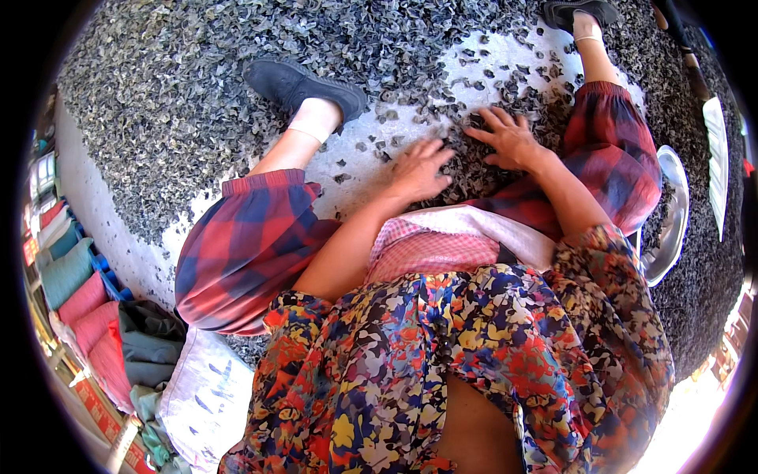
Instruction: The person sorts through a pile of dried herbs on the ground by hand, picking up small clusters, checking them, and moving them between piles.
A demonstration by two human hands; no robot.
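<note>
Dark, curled dried pieces (367, 35), apparently wood ear fungus, lie spread over a pale concrete floor (337, 189). Between my bent legs, my left hand (421, 169) is low, palm down and slightly blurred, its fingers apart at the edge of a small heap of pieces (468, 178). My right hand (506, 139) is spread palm down over the far side of that heap, fingertips among loose pieces. No grasped object shows in either hand; what lies under the palms is hidden.
My shoes (305, 89) are among the pieces. A shiny metal basin (666, 219) stands by my right knee, with a white ribbed object (716, 166) beyond it. At left are a white woven sack (204, 397), dark cloth (151, 343) and pink bundles (103, 332).
</note>
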